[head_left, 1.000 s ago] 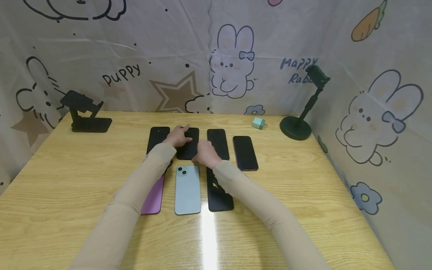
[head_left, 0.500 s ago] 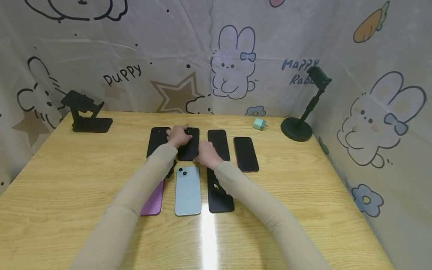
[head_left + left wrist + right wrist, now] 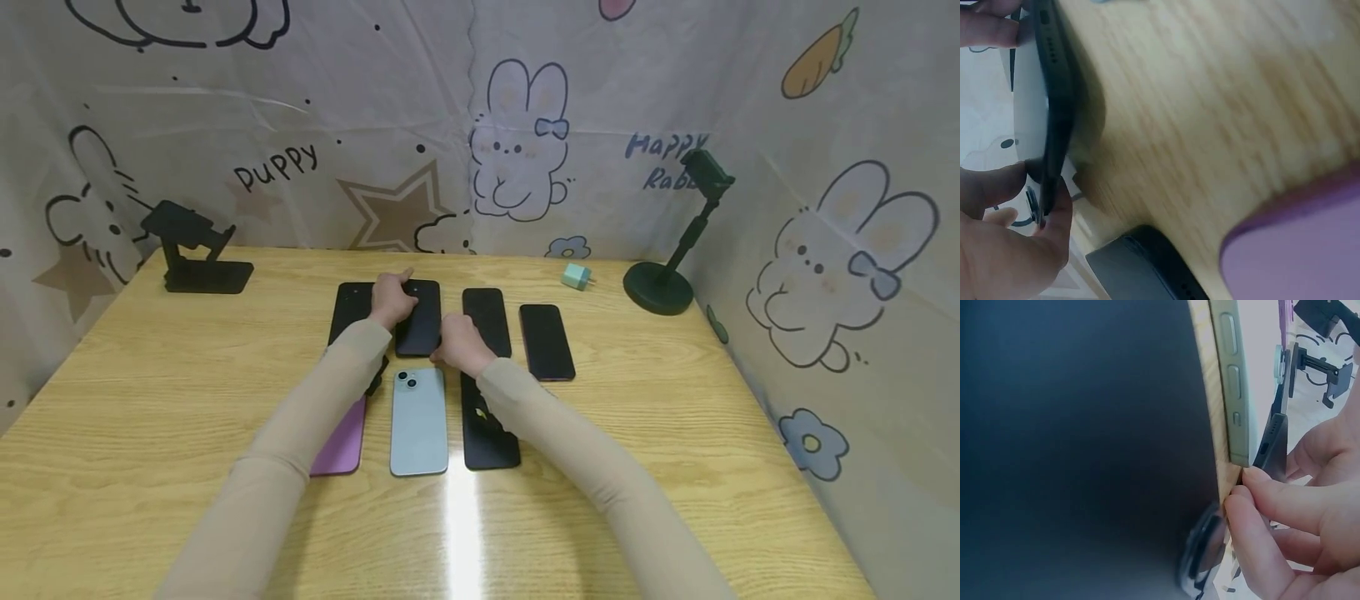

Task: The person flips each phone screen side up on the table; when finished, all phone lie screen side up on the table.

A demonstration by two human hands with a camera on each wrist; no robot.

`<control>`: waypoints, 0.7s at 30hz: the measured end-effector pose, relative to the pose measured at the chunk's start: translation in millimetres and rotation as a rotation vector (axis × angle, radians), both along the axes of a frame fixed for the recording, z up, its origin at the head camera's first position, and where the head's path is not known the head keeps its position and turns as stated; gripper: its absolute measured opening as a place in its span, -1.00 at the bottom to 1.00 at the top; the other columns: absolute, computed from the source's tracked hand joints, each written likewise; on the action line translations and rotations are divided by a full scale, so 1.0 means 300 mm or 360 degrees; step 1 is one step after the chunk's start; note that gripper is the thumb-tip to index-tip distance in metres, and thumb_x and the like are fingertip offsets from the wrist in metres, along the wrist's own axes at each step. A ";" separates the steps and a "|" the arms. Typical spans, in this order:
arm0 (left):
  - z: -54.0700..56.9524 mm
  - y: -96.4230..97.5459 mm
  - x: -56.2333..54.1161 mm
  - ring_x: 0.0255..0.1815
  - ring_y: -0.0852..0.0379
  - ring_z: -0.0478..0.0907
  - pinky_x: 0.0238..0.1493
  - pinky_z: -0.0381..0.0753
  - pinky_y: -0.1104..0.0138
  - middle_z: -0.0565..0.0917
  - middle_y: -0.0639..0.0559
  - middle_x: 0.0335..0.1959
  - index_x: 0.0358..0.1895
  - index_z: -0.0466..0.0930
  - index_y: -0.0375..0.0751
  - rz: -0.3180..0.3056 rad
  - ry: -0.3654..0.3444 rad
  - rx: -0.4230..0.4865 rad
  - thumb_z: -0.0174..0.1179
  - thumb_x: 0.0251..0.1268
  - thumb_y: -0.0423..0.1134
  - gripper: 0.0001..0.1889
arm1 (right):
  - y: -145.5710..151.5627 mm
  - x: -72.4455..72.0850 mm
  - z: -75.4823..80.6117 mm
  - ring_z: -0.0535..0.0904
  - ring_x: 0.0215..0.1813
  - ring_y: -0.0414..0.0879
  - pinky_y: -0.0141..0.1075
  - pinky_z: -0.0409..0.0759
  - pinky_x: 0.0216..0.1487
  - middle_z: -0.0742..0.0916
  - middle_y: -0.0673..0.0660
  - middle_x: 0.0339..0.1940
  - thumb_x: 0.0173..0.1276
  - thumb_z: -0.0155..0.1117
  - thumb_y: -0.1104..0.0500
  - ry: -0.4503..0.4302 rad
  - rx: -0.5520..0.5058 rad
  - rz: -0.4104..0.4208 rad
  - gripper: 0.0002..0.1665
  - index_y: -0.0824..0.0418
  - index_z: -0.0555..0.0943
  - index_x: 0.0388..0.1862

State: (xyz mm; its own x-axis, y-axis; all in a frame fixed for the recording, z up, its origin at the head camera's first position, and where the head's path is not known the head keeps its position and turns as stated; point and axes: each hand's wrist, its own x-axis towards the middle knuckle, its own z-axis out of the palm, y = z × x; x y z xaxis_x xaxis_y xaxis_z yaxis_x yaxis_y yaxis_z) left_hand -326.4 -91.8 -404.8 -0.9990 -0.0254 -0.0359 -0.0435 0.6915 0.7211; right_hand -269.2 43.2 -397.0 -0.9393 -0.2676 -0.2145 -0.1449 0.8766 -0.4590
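Pinching the black smartphone (image 3: 420, 332) just left of the frame's centre, we grip its upper left side with our left hand (image 3: 392, 300) and its lower right corner with our right hand (image 3: 459, 342), probably because opposed holds steady a thin, round-cornered slab. Lower in the frame lie a glossy pale-blue phone (image 3: 418, 429) and a purple phone (image 3: 342, 446), spaced apart perhaps for finger access, on the smooth wood-grained table (image 3: 615, 450).

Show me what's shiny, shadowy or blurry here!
Head view: a bright white glare streak on the table; left wrist view: the wood grain is blurry, with soft shadow beside the dark phone; right wrist view: the nearest black phone looks out of focus.
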 end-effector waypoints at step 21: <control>0.021 0.004 0.002 0.42 -0.28 0.12 0.39 0.23 0.04 0.20 -0.46 0.37 0.46 0.07 -0.41 0.0069 0.0013 0.0026 0.15 0.22 -0.42 -0.27 | -0.013 0.028 -0.008 0.22 -0.77 -0.24 -0.43 0.18 -0.72 0.24 -0.08 -0.84 0.16 0.32 -0.31 0.0130 -0.0128 0.0074 -0.31 0.12 0.32 -0.83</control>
State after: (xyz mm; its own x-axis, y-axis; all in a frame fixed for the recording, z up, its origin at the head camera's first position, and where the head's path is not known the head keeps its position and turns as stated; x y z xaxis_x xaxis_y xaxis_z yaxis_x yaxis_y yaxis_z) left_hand -325.8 -90.5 -398.6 -0.9973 -0.0683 -0.0283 -0.0671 0.6772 0.7327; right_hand -260.9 39.2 -399.5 -0.9390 -0.3245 -0.1140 -0.2243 0.8289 -0.5125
